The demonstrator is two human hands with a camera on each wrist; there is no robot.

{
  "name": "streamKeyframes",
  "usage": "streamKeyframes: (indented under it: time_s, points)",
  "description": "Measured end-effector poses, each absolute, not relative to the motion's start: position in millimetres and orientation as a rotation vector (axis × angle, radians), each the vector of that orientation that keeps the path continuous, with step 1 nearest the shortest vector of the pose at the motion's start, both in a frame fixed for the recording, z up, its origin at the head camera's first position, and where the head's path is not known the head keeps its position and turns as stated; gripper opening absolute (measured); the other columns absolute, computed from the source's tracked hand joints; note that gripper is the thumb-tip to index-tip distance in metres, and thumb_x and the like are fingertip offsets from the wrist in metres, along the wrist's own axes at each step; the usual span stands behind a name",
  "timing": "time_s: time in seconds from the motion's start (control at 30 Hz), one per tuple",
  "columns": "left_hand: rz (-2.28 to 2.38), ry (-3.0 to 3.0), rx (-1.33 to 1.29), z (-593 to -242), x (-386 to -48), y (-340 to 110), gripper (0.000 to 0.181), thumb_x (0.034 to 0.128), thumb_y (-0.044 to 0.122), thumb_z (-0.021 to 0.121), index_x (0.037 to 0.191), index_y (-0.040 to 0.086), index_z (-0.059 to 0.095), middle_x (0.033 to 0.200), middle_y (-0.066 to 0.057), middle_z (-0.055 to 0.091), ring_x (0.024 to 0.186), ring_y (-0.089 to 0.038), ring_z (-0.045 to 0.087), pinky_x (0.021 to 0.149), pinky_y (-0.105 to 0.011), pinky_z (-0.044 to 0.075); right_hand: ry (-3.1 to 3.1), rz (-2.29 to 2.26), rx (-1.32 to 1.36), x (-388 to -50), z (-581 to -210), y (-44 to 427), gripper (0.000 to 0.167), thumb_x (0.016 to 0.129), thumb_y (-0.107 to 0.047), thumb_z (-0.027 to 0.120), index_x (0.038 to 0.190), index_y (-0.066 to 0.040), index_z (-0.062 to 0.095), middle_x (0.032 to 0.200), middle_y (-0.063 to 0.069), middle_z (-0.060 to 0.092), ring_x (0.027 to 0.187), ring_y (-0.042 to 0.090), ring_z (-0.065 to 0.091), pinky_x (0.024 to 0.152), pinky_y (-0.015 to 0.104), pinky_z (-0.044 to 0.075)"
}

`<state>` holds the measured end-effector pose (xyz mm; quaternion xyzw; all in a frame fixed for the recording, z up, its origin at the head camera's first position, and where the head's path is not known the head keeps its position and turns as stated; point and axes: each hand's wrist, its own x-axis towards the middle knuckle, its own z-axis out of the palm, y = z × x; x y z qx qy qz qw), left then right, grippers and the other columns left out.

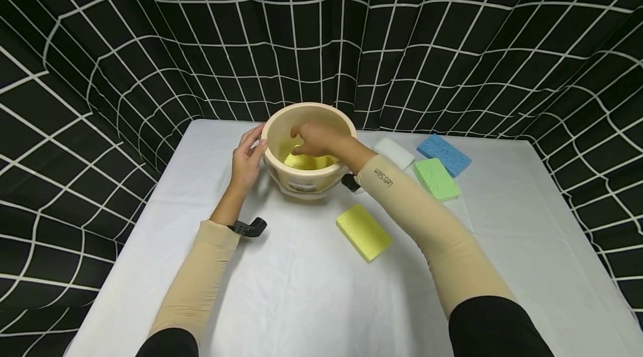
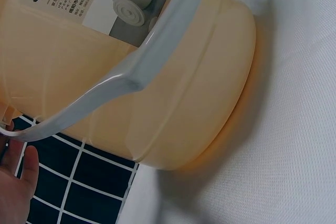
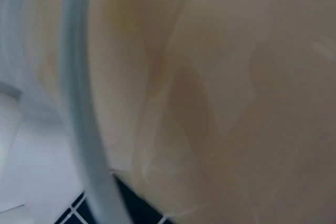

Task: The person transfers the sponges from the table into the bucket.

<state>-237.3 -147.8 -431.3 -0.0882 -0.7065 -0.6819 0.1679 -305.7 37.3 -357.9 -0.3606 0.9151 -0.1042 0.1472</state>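
Cream bucket rim leaves the right hand room.

Head view: bright, soft, even light; table white mid-frame, greyer toward 4 o'clock. Curtain lines bow at 9 and 3 o'clock, wide-lens distortion. Faint shadow under bucket. Left wrist view: label crisp, handle glossy, bucket edge glowing orange toward 4 o'clock beside soft shadow. Right wrist view: dim, hazy, bucket wall blurred, low contrast; light direction unclear.
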Motion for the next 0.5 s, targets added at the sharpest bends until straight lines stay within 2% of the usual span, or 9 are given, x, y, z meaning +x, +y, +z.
streamKeyframes:
  time_s: [0.17,0.33,0.5]
  points:
    - [-1.934,-2.013,-0.246,-432,-237,-148,0.043,0.098,0.003,0.05,0.14,-0.005,0.047,0.143,-0.021,0.046,0.125,-0.017,0.05,0.094,-0.01,0.048,2.647,-0.422,-1.095,-298,-351,47,0.044,0.092,-0.027,0.064,0.127,0.0,0.059,0.129,0.015,0.063,0.119,0.029,0.057,0.109,0.039,0.042]
    - [-1.96,-2.002,-0.22,-432,-236,-149,0.042,0.0983,0.002,0.05,0.14,-0.005,0.047,0.144,-0.021,0.046,0.122,-0.014,0.051,0.094,-0.01,0.048,2.663,-0.531,-1.114,-285,-342,59,0.044,0.094,-0.027,0.063,0.127,0.001,0.059,0.128,0.016,0.062,0.119,0.03,0.057,0.106,0.04,0.044]
    - [-1.98,-2.01,-0.229,-429,-235,-148,0.043,0.0978,-0.002,0.049,0.14,-0.009,0.045,0.145,-0.025,0.043,0.125,-0.019,0.049,0.093,-0.009,0.048,2.767,-0.61,-1.064,-267,-332,77,0.041,0.093,-0.031,0.063,0.125,-0.005,0.061,0.124,0.011,0.063,0.117,0.028,0.057,0.102,0.039,0.046]
